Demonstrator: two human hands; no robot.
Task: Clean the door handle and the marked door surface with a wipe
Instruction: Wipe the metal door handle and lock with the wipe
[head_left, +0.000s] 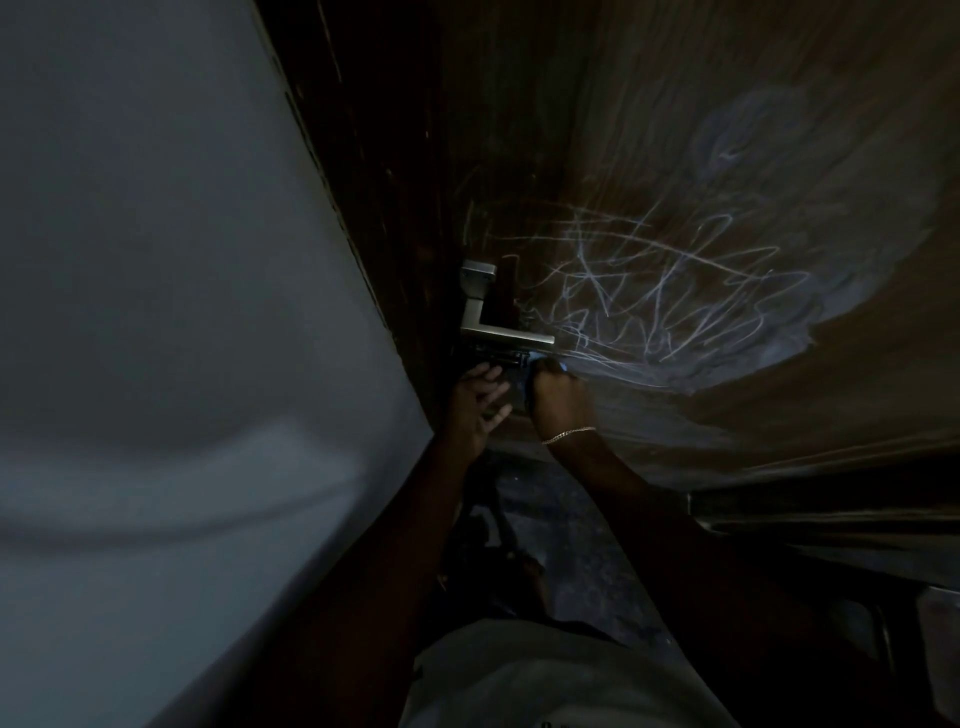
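Curled round a pale bluish wipe (563, 367), the right hand (561, 400) presses the brown door (753, 415) at 5 o'clock of the one metal door handle (501, 327). The left hand (475, 402), fingers straight and spread, rests at the handle's 6 o'clock. White scribbles (649, 291) spread toward 3 o'clock of the handle, and a pale wall (182, 260) fills 9 o'clock in the dim room.

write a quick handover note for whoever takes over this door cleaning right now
Left hand: open, fingers spread, at the door just below the handle.
Right hand: curled, apparently round the wipe, against the door beside the handle's tip.
Done: a pale smeared patch suggests some wiping.
Left: scribbles cover the door right of the handle; handle's state too dark to tell.
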